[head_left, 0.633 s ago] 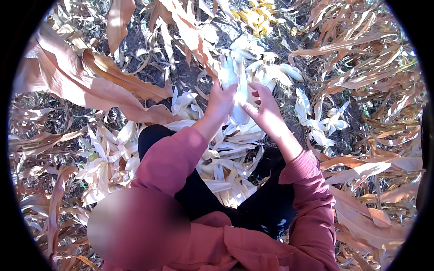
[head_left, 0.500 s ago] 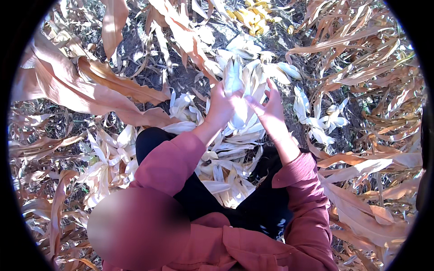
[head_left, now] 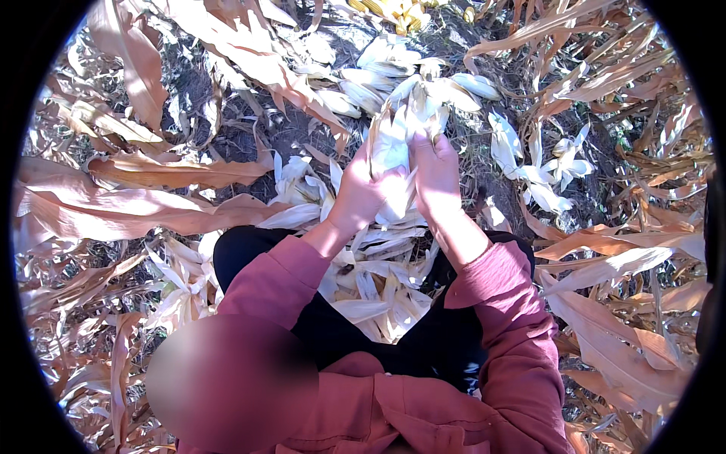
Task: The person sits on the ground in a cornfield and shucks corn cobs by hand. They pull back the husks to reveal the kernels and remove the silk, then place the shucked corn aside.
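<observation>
In front of my crossed legs, my left hand (head_left: 358,191) is wrapped round an ear of corn (head_left: 391,148) in its pale dry husk. The ear points away from me, and sunlight washes out its surface. On its right side my right hand (head_left: 438,175) is closed, thumb and fingers pinching a strip of husk (head_left: 420,106) that spreads outward. Below the hands, between my legs, lies a heap of loose husks (head_left: 370,276). Whether any kernels on the held ear are bare cannot be made out.
A pile of bare yellow corn cobs (head_left: 393,12) lies at the far edge. Several ears in husk (head_left: 370,79) rest just beyond my hands. More husks (head_left: 538,178) are on the soil to the right. Dry corn leaves (head_left: 151,197) reach in from the left, and stalks (head_left: 650,151) line the right.
My right hand, open beside the ear before, has come in and closed on the husk. My left hand keeps its hold. The view has shifted slightly, and the yellow pile sits higher.
</observation>
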Action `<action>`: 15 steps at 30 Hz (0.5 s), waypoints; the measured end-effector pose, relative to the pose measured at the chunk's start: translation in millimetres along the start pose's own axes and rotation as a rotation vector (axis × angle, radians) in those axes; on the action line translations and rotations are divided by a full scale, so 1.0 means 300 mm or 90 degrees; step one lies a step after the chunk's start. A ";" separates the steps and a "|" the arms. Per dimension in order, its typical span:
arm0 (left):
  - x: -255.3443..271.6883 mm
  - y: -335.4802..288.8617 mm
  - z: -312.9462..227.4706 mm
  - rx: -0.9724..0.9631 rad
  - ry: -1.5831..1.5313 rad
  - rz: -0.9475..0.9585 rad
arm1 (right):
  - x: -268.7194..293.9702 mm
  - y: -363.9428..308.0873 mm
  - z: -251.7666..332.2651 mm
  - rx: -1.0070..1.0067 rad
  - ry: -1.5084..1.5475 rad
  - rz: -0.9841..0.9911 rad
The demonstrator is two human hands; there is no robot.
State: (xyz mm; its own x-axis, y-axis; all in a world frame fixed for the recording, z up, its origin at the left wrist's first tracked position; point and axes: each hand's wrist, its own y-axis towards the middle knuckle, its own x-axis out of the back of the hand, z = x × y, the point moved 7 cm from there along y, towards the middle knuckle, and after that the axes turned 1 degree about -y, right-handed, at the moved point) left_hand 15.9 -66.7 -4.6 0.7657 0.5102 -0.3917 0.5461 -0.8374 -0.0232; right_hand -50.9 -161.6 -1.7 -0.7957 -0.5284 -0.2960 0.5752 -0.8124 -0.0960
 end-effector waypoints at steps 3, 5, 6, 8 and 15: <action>-0.028 0.005 -0.028 0.000 -0.156 -0.021 | 0.014 -0.015 -0.007 -0.085 0.181 -0.005; 0.001 0.014 -0.010 0.001 -0.161 -0.059 | 0.029 -0.018 -0.001 -0.107 0.248 -0.017; 0.032 0.021 -0.001 -0.008 -0.161 -0.095 | 0.018 -0.018 0.007 -0.108 0.285 -0.064; 0.103 0.043 -0.001 -0.017 -0.171 -0.125 | 0.001 -0.039 0.054 -0.120 0.328 -0.043; 0.304 0.112 -0.088 -0.088 -0.242 -0.277 | -0.062 -0.159 -0.002 -0.256 0.124 0.162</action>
State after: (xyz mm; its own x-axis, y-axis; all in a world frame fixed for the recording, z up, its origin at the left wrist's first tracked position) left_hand 113.0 -43.3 -16.8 0.3003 0.6734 -0.6755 0.8414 -0.5206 -0.1449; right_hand -63.3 -112.9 7.9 -0.5928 -0.6100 -0.5258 0.8042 -0.4844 -0.3446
